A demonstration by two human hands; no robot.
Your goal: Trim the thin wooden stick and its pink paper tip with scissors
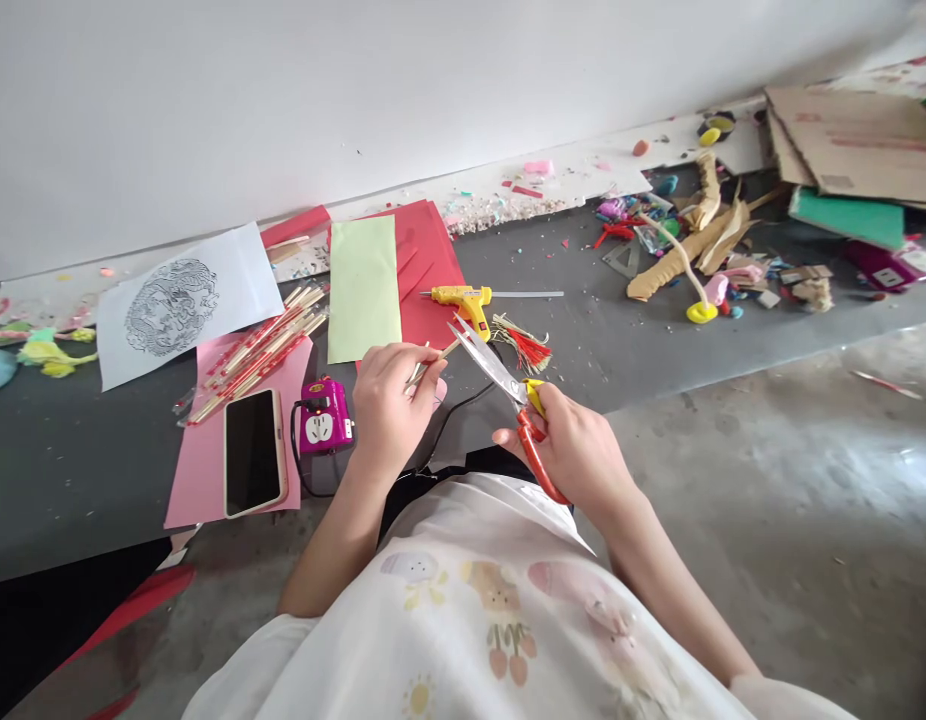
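1. Two hands meet above the lap: the left hand [389, 408] is closed around a thin wooden stick [435, 361], pinching it near one end so the free end reaches the blades
2. The right hand [575, 447] grips the scissors [500, 380], blades parted around the stick
3. The stick's long axis runs up and to the right, toward the glue gun [467, 302]
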